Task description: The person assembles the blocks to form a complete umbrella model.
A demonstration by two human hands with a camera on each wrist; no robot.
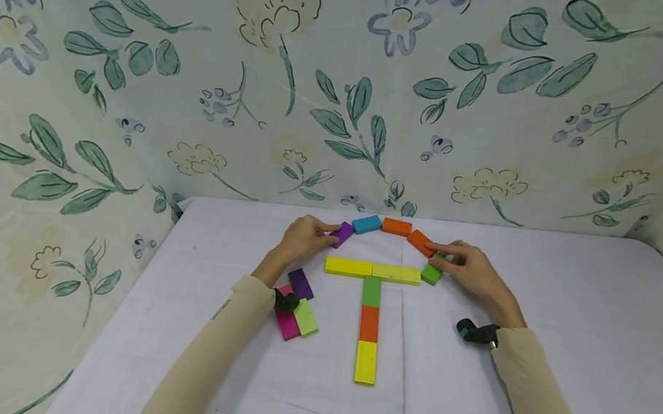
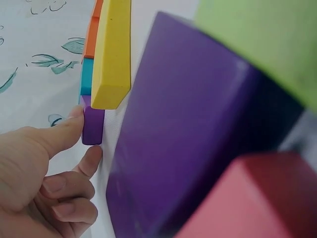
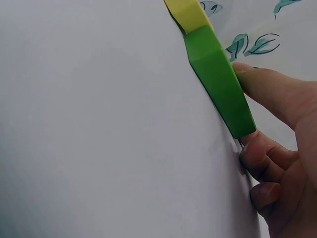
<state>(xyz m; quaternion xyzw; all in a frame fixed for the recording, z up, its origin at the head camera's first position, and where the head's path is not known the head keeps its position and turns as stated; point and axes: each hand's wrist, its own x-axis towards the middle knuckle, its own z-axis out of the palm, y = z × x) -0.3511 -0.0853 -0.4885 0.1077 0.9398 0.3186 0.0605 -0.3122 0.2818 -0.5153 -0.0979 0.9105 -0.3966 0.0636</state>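
My left hand (image 1: 302, 239) pinches a purple block (image 1: 343, 234) at the left end of a curved row; the left wrist view shows thumb and a finger at the block's side and near end. My right hand (image 1: 477, 271) pinches a green block (image 1: 431, 275) at the row's right end, a fingertip beside the neighbouring orange block (image 1: 421, 242). Between them lie a blue block (image 1: 367, 224) and another orange block (image 1: 397, 227). Under the arc, two yellow blocks (image 1: 349, 267) form a bar, with a green, orange and yellow stem (image 1: 369, 325) below.
Beside the left wrist lie loose blocks: dark purple (image 1: 301, 283), lime green (image 1: 306, 318) and pink (image 1: 287, 326). Part of this group hides behind the black wrist camera (image 1: 286, 301). A white cloth (image 1: 598, 358) covers the table; a floral curtain (image 1: 352, 92) hangs behind its far edge.
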